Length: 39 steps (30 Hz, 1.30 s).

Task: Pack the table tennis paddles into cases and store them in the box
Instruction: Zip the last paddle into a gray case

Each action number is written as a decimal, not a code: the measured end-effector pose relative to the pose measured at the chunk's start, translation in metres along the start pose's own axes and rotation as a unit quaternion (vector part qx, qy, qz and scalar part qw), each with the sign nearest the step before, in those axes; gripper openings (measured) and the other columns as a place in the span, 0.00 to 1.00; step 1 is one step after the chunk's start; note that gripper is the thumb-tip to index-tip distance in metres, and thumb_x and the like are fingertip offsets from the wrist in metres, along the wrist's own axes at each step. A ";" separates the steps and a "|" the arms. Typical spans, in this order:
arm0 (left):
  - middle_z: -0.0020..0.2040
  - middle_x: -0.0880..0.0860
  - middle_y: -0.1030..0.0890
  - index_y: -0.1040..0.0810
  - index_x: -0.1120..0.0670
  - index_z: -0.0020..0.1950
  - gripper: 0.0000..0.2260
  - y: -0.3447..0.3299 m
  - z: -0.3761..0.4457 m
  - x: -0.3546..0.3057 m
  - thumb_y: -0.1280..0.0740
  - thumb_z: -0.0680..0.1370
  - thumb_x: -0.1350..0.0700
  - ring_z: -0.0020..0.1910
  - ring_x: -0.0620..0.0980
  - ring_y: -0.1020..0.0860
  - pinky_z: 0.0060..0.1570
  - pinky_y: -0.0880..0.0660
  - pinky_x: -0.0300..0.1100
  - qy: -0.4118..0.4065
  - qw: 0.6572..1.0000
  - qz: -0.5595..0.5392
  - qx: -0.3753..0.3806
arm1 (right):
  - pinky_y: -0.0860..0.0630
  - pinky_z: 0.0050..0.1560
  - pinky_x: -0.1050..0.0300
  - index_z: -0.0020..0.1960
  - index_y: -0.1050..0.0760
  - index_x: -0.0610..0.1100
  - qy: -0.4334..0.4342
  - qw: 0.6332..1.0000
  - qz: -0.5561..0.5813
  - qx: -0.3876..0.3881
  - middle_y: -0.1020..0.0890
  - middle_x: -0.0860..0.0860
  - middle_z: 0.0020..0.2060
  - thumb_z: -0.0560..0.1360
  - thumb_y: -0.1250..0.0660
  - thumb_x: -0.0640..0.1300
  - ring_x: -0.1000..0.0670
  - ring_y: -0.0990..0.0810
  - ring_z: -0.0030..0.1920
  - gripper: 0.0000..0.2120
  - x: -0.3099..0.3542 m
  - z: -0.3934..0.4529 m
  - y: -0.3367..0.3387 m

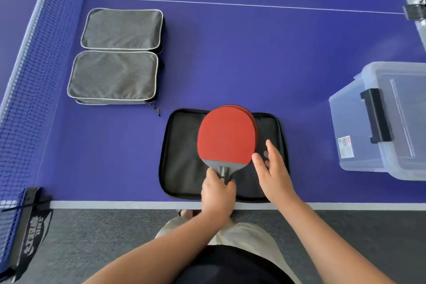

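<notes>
Left hand (217, 189) grips the red rubber-faced paddle (227, 137) by its handle; right hand (273, 168), fingers spread, hovers beside it over the open black case (182, 168).

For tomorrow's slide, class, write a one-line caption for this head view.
Left hand holds a red paddle over an open black case; right hand open beside it.

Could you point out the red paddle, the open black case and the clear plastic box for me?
red paddle (226, 136): head view, middle of its rubber face.
open black case (182, 168): head view, bare lining at left.
clear plastic box (401, 108): head view, on its lid.
</notes>
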<state>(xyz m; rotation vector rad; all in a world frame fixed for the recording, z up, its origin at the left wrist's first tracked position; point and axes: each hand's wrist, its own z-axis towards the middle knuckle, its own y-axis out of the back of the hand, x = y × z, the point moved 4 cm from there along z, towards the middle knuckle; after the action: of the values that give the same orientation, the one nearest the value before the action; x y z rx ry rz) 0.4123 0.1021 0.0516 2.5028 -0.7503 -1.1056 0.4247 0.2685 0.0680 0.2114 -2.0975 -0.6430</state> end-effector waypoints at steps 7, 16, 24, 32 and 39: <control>0.43 0.50 0.24 0.36 0.50 0.45 0.09 -0.083 -0.022 -0.026 0.35 0.76 0.57 0.40 0.47 0.25 0.39 0.28 0.43 0.007 0.999 -0.022 0.045 | 0.36 0.70 0.51 0.80 0.49 0.48 -0.040 0.998 -0.027 -0.039 0.37 0.50 0.76 0.81 0.43 0.57 0.49 0.36 0.74 0.31 -0.039 0.035 0.042; 0.50 0.50 0.28 0.36 0.52 0.48 0.10 -0.115 -0.008 -0.030 0.34 0.78 0.55 0.48 0.52 0.26 0.48 0.28 0.45 0.033 0.999 0.019 -0.001 | 0.40 0.74 0.51 0.80 0.50 0.46 -0.048 0.998 -0.040 -0.001 0.41 0.49 0.78 0.82 0.44 0.55 0.48 0.41 0.77 0.31 -0.060 0.065 0.040; 0.53 0.53 0.29 0.34 0.55 0.49 0.10 -0.122 -0.014 -0.022 0.33 0.77 0.55 0.53 0.54 0.27 0.55 0.28 0.47 0.045 0.997 0.054 -0.016 | 0.32 0.69 0.48 0.78 0.45 0.45 -0.041 0.998 -0.035 -0.012 0.35 0.47 0.73 0.81 0.43 0.53 0.47 0.34 0.72 0.29 -0.066 0.062 0.037; 0.58 0.55 0.29 0.37 0.55 0.50 0.17 -0.116 0.001 -0.028 0.30 0.76 0.49 0.58 0.55 0.31 0.59 0.32 0.47 0.025 0.994 0.101 -0.039 | 0.35 0.69 0.50 0.79 0.46 0.43 -0.029 0.998 -0.053 -0.034 0.37 0.45 0.74 0.82 0.43 0.53 0.46 0.38 0.74 0.29 -0.060 0.067 0.033; 0.62 0.56 0.31 0.35 0.58 0.60 0.24 -0.115 0.011 -0.032 0.29 0.75 0.45 0.62 0.56 0.32 0.59 0.31 0.48 0.023 0.991 0.130 -0.026 | 0.30 0.61 0.55 0.77 0.42 0.38 -0.008 0.990 -0.106 -0.095 0.35 0.41 0.69 0.81 0.39 0.51 0.43 0.32 0.68 0.30 -0.057 0.069 0.031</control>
<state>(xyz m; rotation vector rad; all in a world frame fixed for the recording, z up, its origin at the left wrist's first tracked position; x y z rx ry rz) 0.4247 0.2134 0.0095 2.2981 -0.9891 -0.9604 0.4045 0.3417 0.0122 0.3261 -2.0306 -0.9691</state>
